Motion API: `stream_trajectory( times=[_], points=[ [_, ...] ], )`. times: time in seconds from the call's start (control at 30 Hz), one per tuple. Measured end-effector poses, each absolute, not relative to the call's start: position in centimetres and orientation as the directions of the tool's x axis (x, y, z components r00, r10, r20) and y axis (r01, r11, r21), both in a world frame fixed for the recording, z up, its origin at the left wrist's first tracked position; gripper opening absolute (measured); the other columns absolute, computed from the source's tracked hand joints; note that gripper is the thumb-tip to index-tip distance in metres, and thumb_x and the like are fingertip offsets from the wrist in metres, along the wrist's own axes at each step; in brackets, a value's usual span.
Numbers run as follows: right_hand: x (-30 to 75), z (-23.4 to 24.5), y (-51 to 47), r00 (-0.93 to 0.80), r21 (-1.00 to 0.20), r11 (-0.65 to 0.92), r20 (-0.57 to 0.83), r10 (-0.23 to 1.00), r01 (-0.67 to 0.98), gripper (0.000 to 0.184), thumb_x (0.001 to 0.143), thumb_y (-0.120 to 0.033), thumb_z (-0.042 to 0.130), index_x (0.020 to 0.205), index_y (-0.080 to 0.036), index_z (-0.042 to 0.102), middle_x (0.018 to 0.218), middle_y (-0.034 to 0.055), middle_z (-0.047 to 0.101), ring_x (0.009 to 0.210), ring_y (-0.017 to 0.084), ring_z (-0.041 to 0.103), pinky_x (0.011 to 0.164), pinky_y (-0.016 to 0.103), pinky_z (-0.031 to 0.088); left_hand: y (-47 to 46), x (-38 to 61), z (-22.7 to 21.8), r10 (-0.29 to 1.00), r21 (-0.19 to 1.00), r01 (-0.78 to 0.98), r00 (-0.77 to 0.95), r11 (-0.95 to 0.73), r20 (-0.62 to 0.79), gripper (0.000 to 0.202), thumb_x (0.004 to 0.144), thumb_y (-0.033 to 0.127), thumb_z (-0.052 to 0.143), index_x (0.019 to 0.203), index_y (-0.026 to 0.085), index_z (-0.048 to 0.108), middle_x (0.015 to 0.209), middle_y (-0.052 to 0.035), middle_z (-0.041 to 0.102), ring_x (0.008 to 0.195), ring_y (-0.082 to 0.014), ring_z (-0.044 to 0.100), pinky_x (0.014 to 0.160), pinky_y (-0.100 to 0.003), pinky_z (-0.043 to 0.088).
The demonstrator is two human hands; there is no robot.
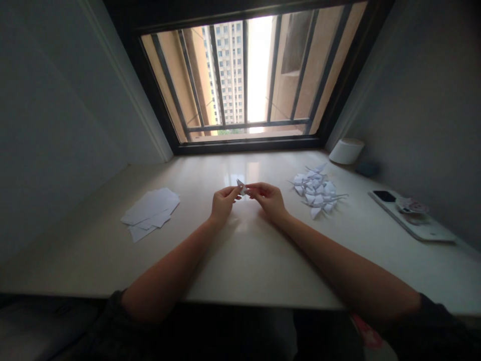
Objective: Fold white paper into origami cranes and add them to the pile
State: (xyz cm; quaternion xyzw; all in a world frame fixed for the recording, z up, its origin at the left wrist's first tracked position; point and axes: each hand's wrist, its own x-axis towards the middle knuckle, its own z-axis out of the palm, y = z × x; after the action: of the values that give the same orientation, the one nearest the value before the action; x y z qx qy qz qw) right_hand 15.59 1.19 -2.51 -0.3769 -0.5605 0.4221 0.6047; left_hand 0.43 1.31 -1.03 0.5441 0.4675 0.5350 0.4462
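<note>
Between my two hands, above the middle of the white surface, is a small piece of folded white paper (241,186) with a pointed top. My left hand (224,201) pinches its left side between thumb and fingers. On its right side, the fingertips of my right hand (268,199) are closed on it too. To the right lies a heap of folded white paper pieces (315,189) with thin pointed ends, shaped like origami cranes. A loose stack of flat white paper sheets (152,210) rests to the left. The exact folds in my fingers are too small to make out.
A white rounded device (346,151) stands in the back right corner, with a dark bluish object (367,168) beside it. Along the right wall lies a flat white panel (432,229) with small items on it. A barred window (246,145) closes off the back.
</note>
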Motion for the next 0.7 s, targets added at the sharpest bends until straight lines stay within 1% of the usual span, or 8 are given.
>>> stream_trajectory(
  times=[0.1,0.2,0.3,0.37,0.47,0.53,0.6,0.7],
  points=[
    [15.54,-2.33,1.10,0.012,-0.936,0.339,0.339,0.941,-0.091,0.027,0.067,-0.039,0.078,0.086,-0.020,0.075,0.073,0.0042,0.073,0.064,0.017,0.064,0.065,0.032,0.052,1.25,0.39,-0.95,0.985,0.983,0.051,0.008,-0.174,0.174,0.036,0.072,0.053,0.067,0.075,0.018,0.072,0.069,-0.0029,0.068,0.064,-0.0141,0.059,0.060,-0.025,0.041],
    [15.57,-2.33,1.10,-0.001,-0.939,0.339,0.340,0.940,-0.064,0.028,0.067,-0.040,0.077,0.086,-0.020,0.075,0.071,0.0045,0.072,0.063,0.017,0.063,0.063,0.031,0.051,1.11,0.42,-0.77,0.980,0.976,0.078,0.020,-0.201,0.200,0.035,0.072,0.052,0.067,0.074,0.017,0.071,0.067,-0.0023,0.066,0.062,-0.0136,0.058,0.060,-0.026,0.041],
    [15.66,-2.41,1.12,-0.005,-0.930,0.366,0.366,0.930,-0.023,0.028,0.070,-0.041,0.075,0.087,-0.019,0.075,0.072,0.0049,0.072,0.063,0.016,0.061,0.062,0.031,0.050,0.98,0.49,-0.59,0.976,0.973,0.082,0.028,-0.216,0.215,0.033,0.072,0.050,0.068,0.071,0.017,0.069,0.067,-0.0019,0.065,0.061,-0.0130,0.057,0.060,-0.026,0.042],
    [15.74,-2.43,1.10,0.000,-0.918,0.394,0.394,0.919,0.033,0.028,0.071,-0.041,0.073,0.090,-0.020,0.075,0.073,0.0044,0.072,0.065,0.016,0.061,0.063,0.030,0.049,0.93,0.52,-0.49,0.977,0.974,0.070,0.039,-0.214,0.211,0.031,0.072,0.048,0.068,0.071,0.017,0.069,0.067,-0.0020,0.066,0.061,-0.0128,0.057,0.060,-0.026,0.042],
    [15.87,-2.40,1.04,0.023,-0.890,0.430,0.438,0.899,0.154,0.029,0.075,-0.039,0.070,0.097,-0.021,0.074,0.077,0.0039,0.073,0.068,0.017,0.062,0.066,0.030,0.048,0.89,0.53,-0.37,0.978,0.978,0.043,0.055,-0.204,0.201,0.030,0.072,0.046,0.068,0.079,0.017,0.070,0.070,-0.0024,0.067,0.062,-0.0131,0.059,0.061,-0.026,0.043],
    [15.93,-2.39,1.02,0.047,-0.876,0.431,0.450,0.892,0.216,0.029,0.077,-0.041,0.068,0.099,-0.022,0.074,0.081,0.0045,0.075,0.069,0.017,0.063,0.066,0.031,0.047,0.87,0.52,-0.31,0.981,0.981,0.029,0.050,-0.190,0.188,0.030,0.073,0.045,0.068,0.085,0.018,0.070,0.072,-0.0027,0.068,0.063,-0.0139,0.061,0.061,-0.026,0.043],
    [15.97,-2.38,0.99,0.052,-0.874,0.421,0.445,0.894,0.241,0.032,0.077,-0.044,0.067,0.100,-0.023,0.075,0.086,0.0053,0.075,0.068,0.017,0.062,0.065,0.031,0.047,0.84,0.51,-0.25,0.985,0.985,0.020,0.031,-0.172,0.171,0.030,0.074,0.044,0.067,0.088,0.018,0.070,0.073,-0.0031,0.069,0.066,-0.0153,0.064,0.062,-0.026,0.043],
    [16.01,-2.37,0.89,0.019,-0.868,0.430,0.448,0.894,0.248,0.039,0.073,-0.047,0.072,0.103,-0.023,0.074,0.085,0.0057,0.075,0.067,0.017,0.061,0.064,0.031,0.048,0.76,0.50,-0.16,0.987,0.987,0.015,0.005,-0.158,0.158,0.029,0.073,0.044,0.066,0.087,0.019,0.070,0.075,-0.0036,0.071,0.072,-0.0173,0.066,0.064,-0.027,0.044]
  ],
)
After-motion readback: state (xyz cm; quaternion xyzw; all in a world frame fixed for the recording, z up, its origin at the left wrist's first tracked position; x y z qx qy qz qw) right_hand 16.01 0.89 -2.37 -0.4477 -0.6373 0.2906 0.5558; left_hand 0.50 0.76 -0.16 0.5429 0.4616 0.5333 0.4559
